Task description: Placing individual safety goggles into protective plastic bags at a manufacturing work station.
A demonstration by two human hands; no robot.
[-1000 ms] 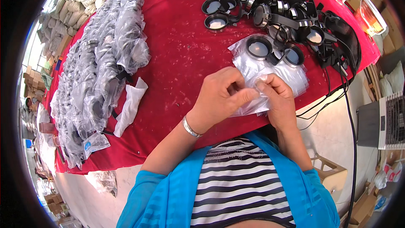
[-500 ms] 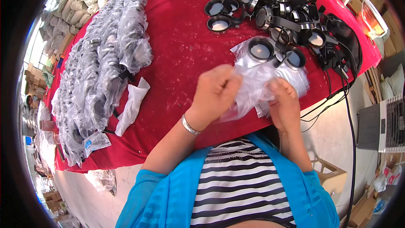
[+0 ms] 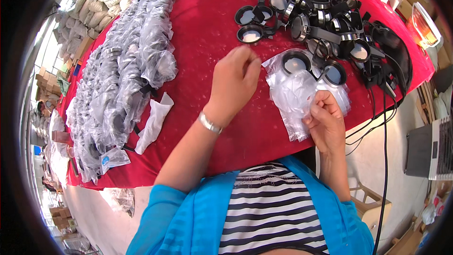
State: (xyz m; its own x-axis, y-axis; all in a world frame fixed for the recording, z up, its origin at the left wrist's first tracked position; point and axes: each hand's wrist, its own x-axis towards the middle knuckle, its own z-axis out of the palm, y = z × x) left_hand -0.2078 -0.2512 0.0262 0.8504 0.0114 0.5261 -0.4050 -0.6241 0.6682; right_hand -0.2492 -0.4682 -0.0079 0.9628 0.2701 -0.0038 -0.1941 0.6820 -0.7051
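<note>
A clear plastic bag hangs from my right hand, thumb and fingers pinched on its right edge. Behind it, two round black-rimmed parts with pale discs, one of them a black ring and the other a second ring, lie on a pile of clear bags. My left hand is over the cloth, left of the bag and apart from it. Its fingers are curled together, slightly blurred at the tips, with nothing visible in them.
A red cloth covers the table. A heap of black and silver ring-shaped parts with straps lies far right, beside black cables. Rows of bagged parts fill the left side, with a crumpled white wrapper alongside.
My left hand has let go of the clear bag and moved up and left from it. The right hand keeps hold of the bag, which now hangs more spread out.
</note>
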